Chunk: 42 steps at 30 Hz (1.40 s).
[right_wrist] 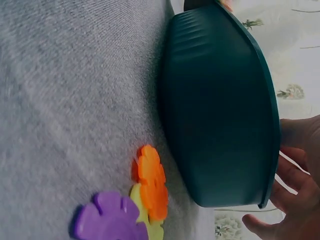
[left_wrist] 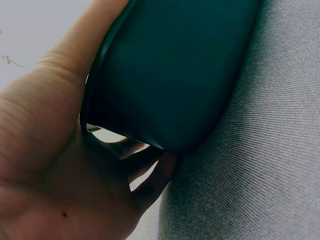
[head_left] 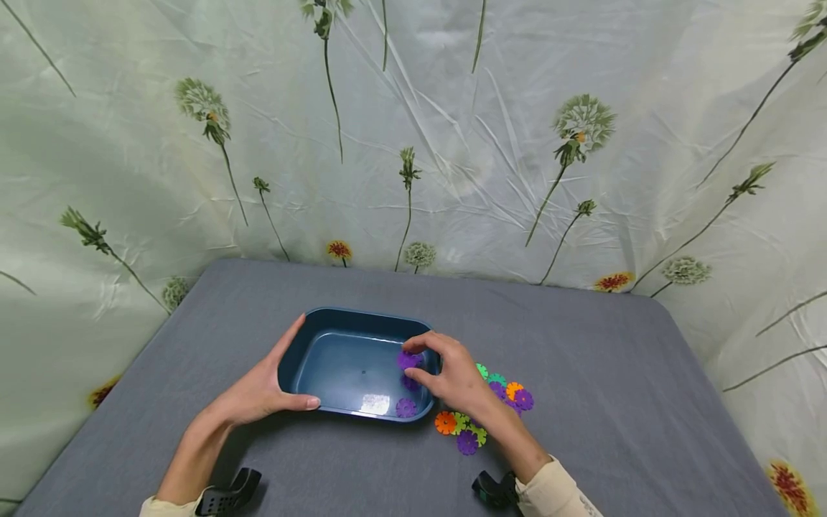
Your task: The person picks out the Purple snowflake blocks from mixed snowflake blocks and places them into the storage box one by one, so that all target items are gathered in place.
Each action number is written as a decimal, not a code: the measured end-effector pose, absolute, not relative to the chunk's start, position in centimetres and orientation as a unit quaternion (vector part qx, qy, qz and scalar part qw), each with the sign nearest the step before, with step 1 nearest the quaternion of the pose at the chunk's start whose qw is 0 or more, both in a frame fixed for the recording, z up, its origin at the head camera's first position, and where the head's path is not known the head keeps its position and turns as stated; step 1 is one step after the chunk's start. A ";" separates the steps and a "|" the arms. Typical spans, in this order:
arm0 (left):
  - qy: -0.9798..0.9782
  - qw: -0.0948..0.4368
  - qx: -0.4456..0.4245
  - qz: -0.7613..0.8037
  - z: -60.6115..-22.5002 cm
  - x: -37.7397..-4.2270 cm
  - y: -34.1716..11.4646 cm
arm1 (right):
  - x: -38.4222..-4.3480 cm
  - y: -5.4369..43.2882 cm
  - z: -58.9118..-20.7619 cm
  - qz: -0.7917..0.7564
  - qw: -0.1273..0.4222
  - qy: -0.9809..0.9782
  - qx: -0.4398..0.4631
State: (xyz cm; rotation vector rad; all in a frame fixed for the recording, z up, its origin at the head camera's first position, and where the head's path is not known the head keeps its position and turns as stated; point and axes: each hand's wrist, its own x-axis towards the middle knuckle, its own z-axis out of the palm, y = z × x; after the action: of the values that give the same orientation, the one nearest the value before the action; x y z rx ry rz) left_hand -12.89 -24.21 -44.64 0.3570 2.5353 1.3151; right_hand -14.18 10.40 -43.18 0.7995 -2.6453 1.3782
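Note:
A dark blue plastic tub (head_left: 332, 373) stands on the grey cloth. My left hand (head_left: 258, 388) grips its left end, thumb along the near rim and fingers round the end wall, as the left wrist view (left_wrist: 65, 150) also shows. Over the tub's right end, my right hand (head_left: 452, 370) pinches a purple flower-shaped disc (head_left: 408, 359) between thumb and fingertips. Below it another purple disc (head_left: 405, 408) lies on the tub floor. In the right wrist view, the tub's wall (right_wrist: 220, 110) hides the right fingertips.
Right of the tub, several loose flower-shaped discs lie on the grey cloth (head_left: 581, 402): orange (head_left: 445, 423), purple (head_left: 468, 442), green and teal, partly behind the right forearm. A pale curtain with dandelion prints (head_left: 465, 172) hangs behind the table.

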 end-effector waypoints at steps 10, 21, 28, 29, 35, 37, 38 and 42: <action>0.873 0.126 0.136 0.450 -44.2 -13.1 -24.2 | -14.5 9.4 -43.4 0.416 -0.011 -0.870 0.264; 0.869 0.128 0.136 0.459 -44.1 -13.0 -24.2 | -14.4 8.2 -43.4 0.387 -0.034 -0.890 0.240; 0.872 0.129 0.127 0.455 -44.2 -13.0 -24.3 | -14.5 7.9 -43.3 0.366 -0.048 -0.899 0.235; 0.873 0.127 0.127 0.453 -44.2 -13.0 -24.3 | -14.5 7.9 -43.3 0.369 -0.048 -0.898 0.234; 0.875 0.124 0.139 0.446 -44.4 -13.1 -24.2 | -14.4 8.4 -43.7 0.411 -0.046 -0.882 0.226; 0.874 0.124 0.140 0.448 -44.3 -13.1 -24.2 | -14.4 8.6 -43.7 0.426 -0.040 -0.874 0.229; 0.874 0.124 0.140 0.449 -44.3 -13.1 -24.2 | -14.3 8.7 -43.7 0.432 -0.035 -0.871 0.232; 0.874 0.127 0.136 0.450 -44.3 -13.0 -24.2 | -14.2 9.4 -43.9 0.444 -0.013 -0.858 0.257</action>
State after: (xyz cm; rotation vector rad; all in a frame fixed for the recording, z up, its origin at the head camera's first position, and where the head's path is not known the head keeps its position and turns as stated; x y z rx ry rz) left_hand -13.03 -24.24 -44.29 0.3962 2.5435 1.3089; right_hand -14.20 9.39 -43.86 0.8142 -2.7195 1.4070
